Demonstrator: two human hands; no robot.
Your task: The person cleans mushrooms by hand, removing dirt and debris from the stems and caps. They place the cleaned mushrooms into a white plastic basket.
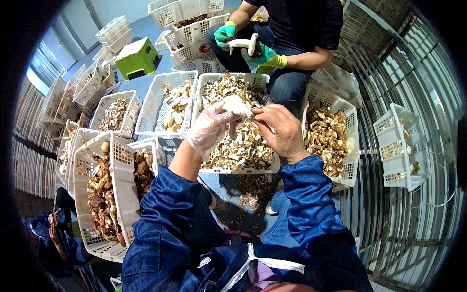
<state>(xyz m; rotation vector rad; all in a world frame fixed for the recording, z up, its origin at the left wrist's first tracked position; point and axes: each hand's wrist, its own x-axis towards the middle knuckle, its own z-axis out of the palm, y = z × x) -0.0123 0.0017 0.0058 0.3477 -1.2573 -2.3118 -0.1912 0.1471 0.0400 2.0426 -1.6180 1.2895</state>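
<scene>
My left hand (211, 127), in a clear plastic glove, holds a whitish mushroom (237, 105) above a white perforated crate (237, 171). The bare fingertips of my right hand (281, 127) pinch the right edge of that mushroom. Whether a small blade or a loose piece is also between these fingers cannot be made out. Below both hands, the crate is heaped with brown and white mushroom trimmings (237, 153). Part of the heap is hidden by my hands.
Opposite, a person in green gloves (268, 56) holds a long-stemmed mushroom (242, 44). Mushroom crates stand left (122, 182) and right (350, 146). A green step stool (136, 60) is behind. Metal racking (434, 120) lines the right side. Debris (251, 193) lies between my feet.
</scene>
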